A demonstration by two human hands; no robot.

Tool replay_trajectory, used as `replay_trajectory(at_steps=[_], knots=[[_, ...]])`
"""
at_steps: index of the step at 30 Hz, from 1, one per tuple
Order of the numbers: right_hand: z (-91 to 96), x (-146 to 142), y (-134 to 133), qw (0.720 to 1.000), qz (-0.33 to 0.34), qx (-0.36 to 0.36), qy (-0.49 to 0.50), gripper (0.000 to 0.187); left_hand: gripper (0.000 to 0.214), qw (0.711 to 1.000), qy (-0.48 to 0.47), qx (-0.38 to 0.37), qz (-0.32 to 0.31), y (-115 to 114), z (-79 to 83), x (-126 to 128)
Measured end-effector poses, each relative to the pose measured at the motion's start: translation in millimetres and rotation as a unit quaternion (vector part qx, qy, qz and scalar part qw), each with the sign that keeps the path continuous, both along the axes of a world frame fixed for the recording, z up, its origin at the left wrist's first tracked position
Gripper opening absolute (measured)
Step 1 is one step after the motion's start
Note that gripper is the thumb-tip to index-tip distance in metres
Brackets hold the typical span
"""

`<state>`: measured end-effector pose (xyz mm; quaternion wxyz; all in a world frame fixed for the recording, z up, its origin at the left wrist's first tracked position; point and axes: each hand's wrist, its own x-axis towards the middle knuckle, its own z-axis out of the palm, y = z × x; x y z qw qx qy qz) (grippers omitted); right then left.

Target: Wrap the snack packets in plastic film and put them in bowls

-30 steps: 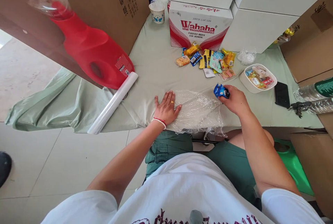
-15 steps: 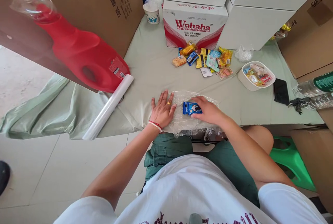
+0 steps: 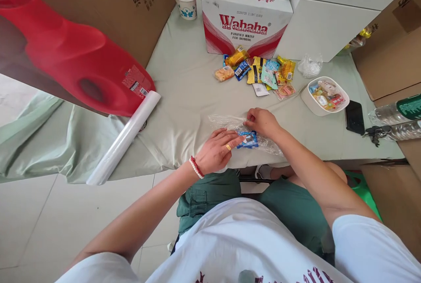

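A small blue snack packet (image 3: 251, 141) lies on a crinkled sheet of clear plastic film (image 3: 221, 120) near the table's front edge. Film seems to lie over part of the packet. From the left, my left hand (image 3: 217, 148) reaches across with fingers stretched out flat, its fingertips on the packet's left side. Just behind the packet, my right hand (image 3: 263, 121) has its fingers curled in a pinch on the film's far edge. The exact fingertip contact there is partly hidden.
A roll of clear film (image 3: 123, 140) lies at left beside a large red bottle (image 3: 85, 63). Several wrapped snacks (image 3: 259, 72) are piled before a Wahaha carton (image 3: 245, 22). To the right are a white bowl of snacks (image 3: 311, 101), a phone (image 3: 354, 118) and bottles (image 3: 408, 109).
My right hand has let go of the blue packet and moved back to the film's far edge. My left hand has slid right onto the packet. The film is now bunched around it.
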<state>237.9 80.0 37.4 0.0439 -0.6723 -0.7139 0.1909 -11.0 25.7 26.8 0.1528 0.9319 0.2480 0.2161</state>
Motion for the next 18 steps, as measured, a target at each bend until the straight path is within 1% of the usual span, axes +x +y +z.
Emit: replay_trajectory(at_steps=[2, 4, 5, 7, 9, 11, 14, 16, 18], knots=[[1.9, -2, 3, 1.0, 0.021, 0.003, 0.004, 0.015, 0.064, 0.997, -0.03, -0.023, 0.06, 4, 3.2, 5], [4.3, -1, 5, 0.999, 0.032, -0.002, 0.04, 0.016, 0.063, 0.994, -0.022, -0.041, 0.103, 10, 5.8, 12], [5.2, 1, 6, 0.997, 0.033, -0.013, 0.07, 0.017, 0.065, 0.994, 0.0, -0.047, 0.103, 13, 6.0, 16], [6.7, 7, 10, 0.989, 0.02, -0.043, 0.137, 0.018, 0.067, 0.994, 0.063, -0.051, 0.07, 17, 3.5, 23], [8.1, 14, 16, 0.979, -0.007, -0.071, 0.189, 0.016, 0.06, 0.992, 0.117, -0.047, 0.027, 19, -2.0, 29], [10.2, 22, 25, 0.967, -0.037, -0.102, 0.23, 0.013, 0.051, 0.989, 0.138, -0.043, 0.009, 19, -8.3, 32], [14.1, 34, 39, 0.947, -0.066, -0.156, 0.274, 0.01, 0.049, 0.99, 0.134, -0.042, 0.015, 15, -14.9, 31], [15.9, 38, 44, 0.948, -0.068, -0.153, 0.271, 0.014, 0.048, 0.991, 0.127, -0.044, 0.021, 12, -17.2, 31], [16.2, 37, 44, 0.96, -0.068, -0.111, 0.248, 0.021, 0.048, 0.991, 0.121, -0.046, 0.025, 11, -18.7, 30]])
